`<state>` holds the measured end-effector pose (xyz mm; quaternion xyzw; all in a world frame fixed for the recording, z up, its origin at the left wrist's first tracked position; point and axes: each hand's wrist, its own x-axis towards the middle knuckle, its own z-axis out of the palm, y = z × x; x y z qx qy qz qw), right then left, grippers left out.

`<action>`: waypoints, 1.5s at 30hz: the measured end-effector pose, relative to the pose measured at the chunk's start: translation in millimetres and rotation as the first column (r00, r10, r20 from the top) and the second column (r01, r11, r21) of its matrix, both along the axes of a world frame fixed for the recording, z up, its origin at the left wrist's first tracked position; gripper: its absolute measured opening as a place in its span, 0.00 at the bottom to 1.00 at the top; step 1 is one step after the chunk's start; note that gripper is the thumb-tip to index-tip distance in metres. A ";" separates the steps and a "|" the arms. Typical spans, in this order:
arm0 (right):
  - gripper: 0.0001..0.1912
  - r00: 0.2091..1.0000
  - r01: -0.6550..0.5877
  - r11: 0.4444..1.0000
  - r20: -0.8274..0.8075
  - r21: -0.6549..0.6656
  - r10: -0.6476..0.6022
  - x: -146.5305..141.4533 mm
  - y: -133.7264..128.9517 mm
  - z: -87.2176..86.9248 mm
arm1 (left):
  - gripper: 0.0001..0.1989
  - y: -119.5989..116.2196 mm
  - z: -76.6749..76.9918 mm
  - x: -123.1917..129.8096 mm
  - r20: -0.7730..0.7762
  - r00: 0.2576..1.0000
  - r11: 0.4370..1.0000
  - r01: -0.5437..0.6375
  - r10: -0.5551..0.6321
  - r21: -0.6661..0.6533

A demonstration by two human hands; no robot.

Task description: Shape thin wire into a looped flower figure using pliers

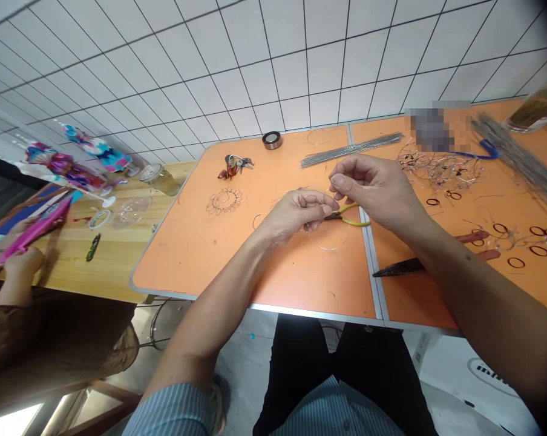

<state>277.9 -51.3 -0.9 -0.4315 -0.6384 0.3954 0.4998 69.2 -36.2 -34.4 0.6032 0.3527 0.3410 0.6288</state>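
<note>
Pliers [356, 224], yellow-handled, partly hidden by hands [296, 212].

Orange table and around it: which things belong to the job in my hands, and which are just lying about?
Likely belonging:
fine wire between left hand and right hand
yellow-handled pliers
straight wire bundle

Probably just lying about:
tape roll
lidded jar
green-and-black tool

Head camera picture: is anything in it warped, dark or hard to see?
In the head view, the tiled wall slants and looks stretched toward the sides; in that same view, the upper right corner is dark, a pixelated patch masks part of the scene, and any wire between left hand and right hand is too fine to trace.
</note>
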 end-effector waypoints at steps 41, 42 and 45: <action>0.04 0.972 0.144 0.983 0.201 -0.112 -0.119 -12.6 1.8 -18.1 | 0.22 1.8 1.8 4.5 -0.010 0.941 0.941 -0.337 0.337 -0.019; 0.03 0.972 0.145 0.985 0.198 -0.097 -0.124 -10.3 2.2 -16.0 | 0.21 1.4 2.3 4.3 -0.025 0.945 0.945 -0.326 0.325 -0.023; 0.05 0.979 0.128 0.991 0.169 -0.046 -0.118 -4.4 3.2 -9.5 | 0.18 -0.1 1.7 4.1 -0.064 0.967 0.968 -0.250 0.248 -0.023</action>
